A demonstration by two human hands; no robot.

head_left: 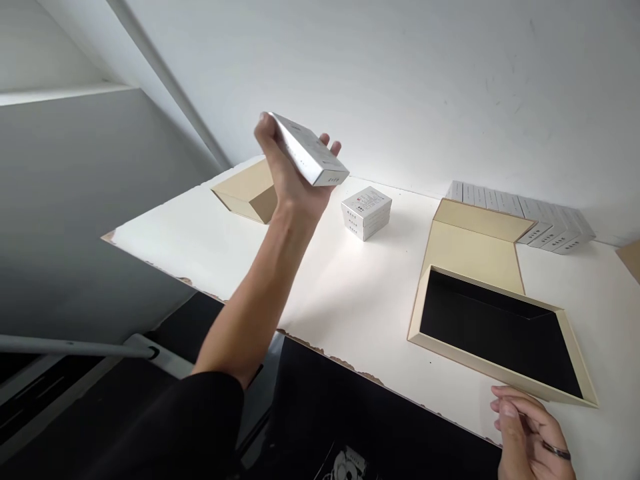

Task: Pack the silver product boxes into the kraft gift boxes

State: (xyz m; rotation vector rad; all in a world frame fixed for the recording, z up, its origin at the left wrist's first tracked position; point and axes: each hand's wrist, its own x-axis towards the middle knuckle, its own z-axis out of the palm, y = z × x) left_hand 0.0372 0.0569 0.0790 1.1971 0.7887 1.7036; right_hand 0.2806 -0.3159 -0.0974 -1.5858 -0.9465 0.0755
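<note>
The white bench [325, 280], its front edge chipped, meets a pale wall [425, 87] behind the black-lined box [574, 353]. Left of that box, the left hand [295, 183] grips a white carton [311, 148] aloft between thumb and fingers; just in front of it, the right hand [534, 432] curls loosely.

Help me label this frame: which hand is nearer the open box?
Right. The right hand is near the front of the open box; the left hand is raised, far to its left.
</note>
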